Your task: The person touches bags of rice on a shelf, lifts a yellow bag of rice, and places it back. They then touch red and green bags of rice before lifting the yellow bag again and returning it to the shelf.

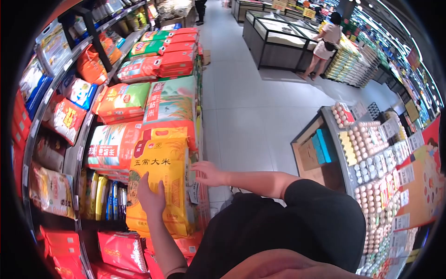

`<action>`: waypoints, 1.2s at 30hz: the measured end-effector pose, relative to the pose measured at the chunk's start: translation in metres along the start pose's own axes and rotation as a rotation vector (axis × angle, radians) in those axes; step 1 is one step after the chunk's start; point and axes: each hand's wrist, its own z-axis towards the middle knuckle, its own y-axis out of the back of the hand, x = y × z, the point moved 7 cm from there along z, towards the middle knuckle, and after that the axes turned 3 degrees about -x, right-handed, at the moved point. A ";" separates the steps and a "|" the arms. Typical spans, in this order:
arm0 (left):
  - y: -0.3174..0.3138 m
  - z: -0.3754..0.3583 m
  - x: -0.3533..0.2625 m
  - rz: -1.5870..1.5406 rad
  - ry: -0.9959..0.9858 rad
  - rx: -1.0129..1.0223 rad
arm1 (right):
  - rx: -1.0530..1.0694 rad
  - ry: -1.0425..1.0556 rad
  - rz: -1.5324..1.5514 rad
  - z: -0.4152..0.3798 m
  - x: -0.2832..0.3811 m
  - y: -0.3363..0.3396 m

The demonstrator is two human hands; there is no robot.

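A yellow bag of rice (168, 186) with dark printed characters lies on top of the stacked bags in front of me. My left hand (151, 197) rests on its front face, thumb and fingers spread apart. At the bag's right side is my right hand (210, 173), open, with its fingers stretched toward the edge near a white price tag (193, 193). The bag's handle cutout (161, 133) shows at its far end. Directly beyond it lies a green and red rice bag (171, 102), and a red and white rice bag (114, 145) sits to its left.
Shelves of packaged goods (60, 114) run along the left. An egg display (367, 144) stands on the right across a tiled aisle (232, 93). Farther off, a person (325, 42) stands by dark-framed bins (278, 46) and a stack of bags (350, 63).
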 end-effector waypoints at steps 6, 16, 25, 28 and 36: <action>-0.040 0.052 0.014 0.175 -0.037 0.057 | 0.049 -0.684 -0.171 -0.197 -0.202 0.021; -0.090 0.071 0.054 0.469 0.248 0.132 | 0.349 -1.498 -0.269 -0.566 -0.294 0.045; -0.129 0.110 0.111 0.641 0.081 0.231 | 0.294 -1.491 -0.037 -0.582 -0.310 0.051; -0.112 0.125 0.071 0.564 0.792 0.148 | 0.237 -1.431 -0.036 -0.571 -0.338 0.078; -0.126 0.122 0.057 0.670 0.775 0.134 | -0.201 -1.546 0.013 -0.608 -0.364 0.155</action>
